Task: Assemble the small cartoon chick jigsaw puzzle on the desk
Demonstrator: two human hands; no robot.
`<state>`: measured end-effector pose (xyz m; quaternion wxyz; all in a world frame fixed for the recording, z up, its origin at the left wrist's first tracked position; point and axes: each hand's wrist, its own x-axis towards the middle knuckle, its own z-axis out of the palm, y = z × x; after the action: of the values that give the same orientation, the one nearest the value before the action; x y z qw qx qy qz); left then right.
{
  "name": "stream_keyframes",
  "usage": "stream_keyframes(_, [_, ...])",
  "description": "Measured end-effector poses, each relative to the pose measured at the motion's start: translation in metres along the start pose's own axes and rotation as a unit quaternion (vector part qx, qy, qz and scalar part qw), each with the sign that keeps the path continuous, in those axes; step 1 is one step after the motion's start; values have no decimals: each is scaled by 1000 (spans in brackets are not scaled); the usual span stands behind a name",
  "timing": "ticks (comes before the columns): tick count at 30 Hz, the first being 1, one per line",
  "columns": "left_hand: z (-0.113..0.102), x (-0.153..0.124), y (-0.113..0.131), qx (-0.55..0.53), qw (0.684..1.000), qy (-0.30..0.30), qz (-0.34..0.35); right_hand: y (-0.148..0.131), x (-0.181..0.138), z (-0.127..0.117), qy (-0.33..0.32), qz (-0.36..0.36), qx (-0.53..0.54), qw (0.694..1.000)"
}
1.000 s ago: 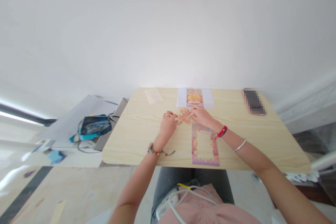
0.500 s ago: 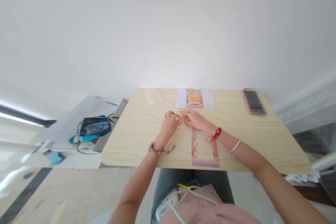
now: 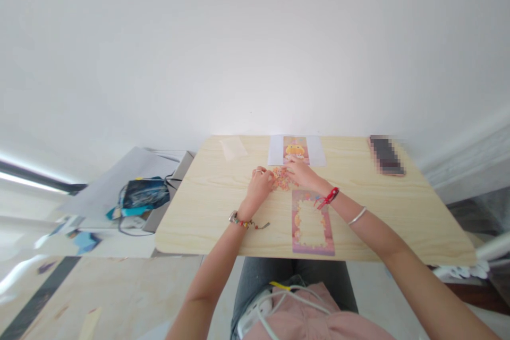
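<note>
flanking loose puzzle pieces (image 3: 282, 179); fingers (image 3: 270, 175) on both sides.

Open tabletop (image 3: 347, 155) between picture sheet (image 3: 316, 150) and phone (image 3: 386, 155); right wrist (image 3: 322, 186) overhangs far right corner of frame (image 3: 313, 249).

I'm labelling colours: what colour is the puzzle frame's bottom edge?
The bottom edge is purple, clearest in head view.

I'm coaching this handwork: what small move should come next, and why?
Probably spread the jigsaw pieces outward with the right hand: they lie crowded together between it and the left hand, single shapes hard to tell apart, while wood-grain tabletop shows through the opening of the puzzle frame.
</note>
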<state>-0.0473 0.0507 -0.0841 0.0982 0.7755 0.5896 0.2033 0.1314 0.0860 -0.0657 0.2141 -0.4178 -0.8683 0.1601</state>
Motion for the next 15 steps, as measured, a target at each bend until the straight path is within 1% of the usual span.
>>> stream_keyframes(2, [-1, -1, 2, -5, 1000, 1, -4, 9, -4, -6, 10, 19, -7, 1000])
stream_keyframes(5, [-5, -6, 2, -11, 1000, 8, -11, 27, -17, -16, -6, 54, -10, 998])
stream_keyframes(9, [-10, -12, 0, -10, 1000, 18, -11, 45, -35, -24, -29, 53, 4, 998])
stream_keyframes(12, [-11, -10, 4, 1, 1000, 22, 1, 50, -43, -23, -30, 56, 10, 998])
stream_keyframes(15, [-9, -3, 12, 24, 999, 11, 25, 46, -41, -21, -11, 34, 25, 999])
